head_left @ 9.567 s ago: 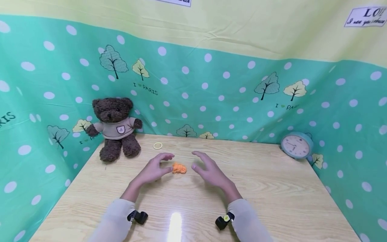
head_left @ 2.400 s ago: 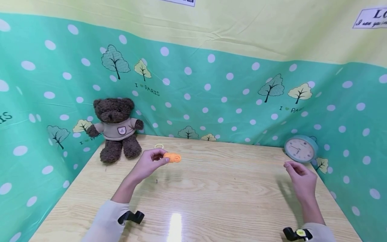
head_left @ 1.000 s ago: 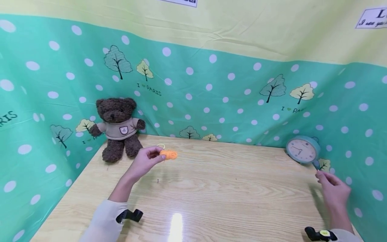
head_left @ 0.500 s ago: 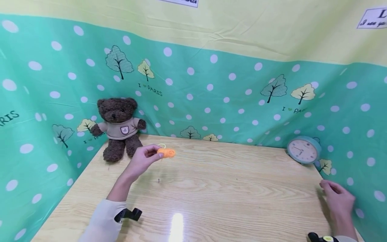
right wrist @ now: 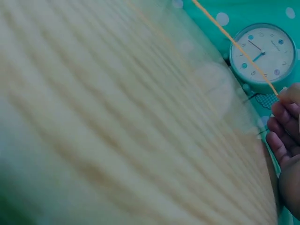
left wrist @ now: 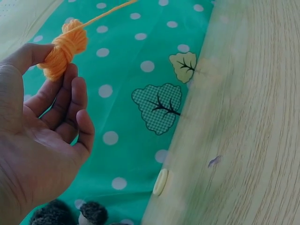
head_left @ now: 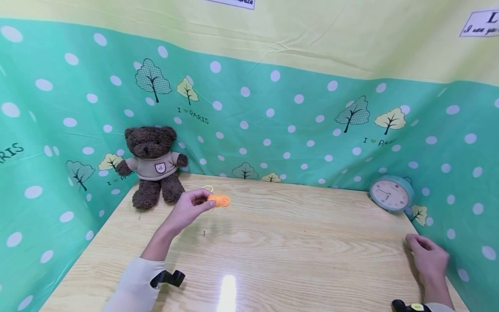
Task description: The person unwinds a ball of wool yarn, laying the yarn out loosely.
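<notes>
A small bundle of orange yarn (head_left: pixel 220 200) is pinched between the thumb and fingers of my left hand (head_left: pixel 189 210), held above the table left of centre. From its end a single strand runs off, plain in the left wrist view beside the wound yarn (left wrist: pixel 65 49). Far to the right, my right hand (head_left: pixel 430 256) pinches the strand's other end between thumb and forefinger. The right wrist view shows that orange strand (right wrist: pixel 239 45) stretched straight to the fingertips, crossing in front of the clock.
A brown teddy bear (head_left: pixel 151 167) in a grey shirt sits at the back left. Near it lies a pale yellow ring (head_left: pixel 208 188). A round teal alarm clock (head_left: pixel 391 193) stands at the back right of the wooden table (head_left: pixel 296 260). A green dotted curtain (head_left: pixel 253 117) hangs behind.
Both hands first hovered round the yarn on the table. The left then lifted it, and the right drew a strand far rightward. Over the last second the right hand has dropped lower.
</notes>
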`<state>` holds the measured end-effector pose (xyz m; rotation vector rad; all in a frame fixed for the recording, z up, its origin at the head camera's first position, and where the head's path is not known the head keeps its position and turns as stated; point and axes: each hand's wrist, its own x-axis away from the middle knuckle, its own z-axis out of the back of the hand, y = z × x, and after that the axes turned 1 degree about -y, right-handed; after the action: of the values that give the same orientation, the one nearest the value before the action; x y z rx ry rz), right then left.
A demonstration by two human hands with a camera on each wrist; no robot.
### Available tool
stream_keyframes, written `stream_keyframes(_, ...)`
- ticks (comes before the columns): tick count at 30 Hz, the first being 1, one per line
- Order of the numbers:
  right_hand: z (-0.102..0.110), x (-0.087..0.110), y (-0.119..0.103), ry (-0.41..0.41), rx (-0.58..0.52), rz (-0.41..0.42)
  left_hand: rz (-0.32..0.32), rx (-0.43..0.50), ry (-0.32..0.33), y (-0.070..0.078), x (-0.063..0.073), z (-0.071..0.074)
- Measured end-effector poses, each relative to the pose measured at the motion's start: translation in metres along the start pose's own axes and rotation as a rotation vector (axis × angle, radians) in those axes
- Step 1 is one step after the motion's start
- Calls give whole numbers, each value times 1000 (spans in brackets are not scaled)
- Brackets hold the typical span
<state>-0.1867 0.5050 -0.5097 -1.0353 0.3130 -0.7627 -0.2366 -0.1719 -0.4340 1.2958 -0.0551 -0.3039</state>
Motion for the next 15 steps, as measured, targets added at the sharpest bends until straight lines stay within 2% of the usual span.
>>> stream_keyframes(6, -7, 6, -1, 27, 116, 28, -50, -52, -31, -1, -1, -7)
stream_keyframes(15, -7, 10, -2, 50, 111, -7, -55, -91, -41, -3, -3, -12)
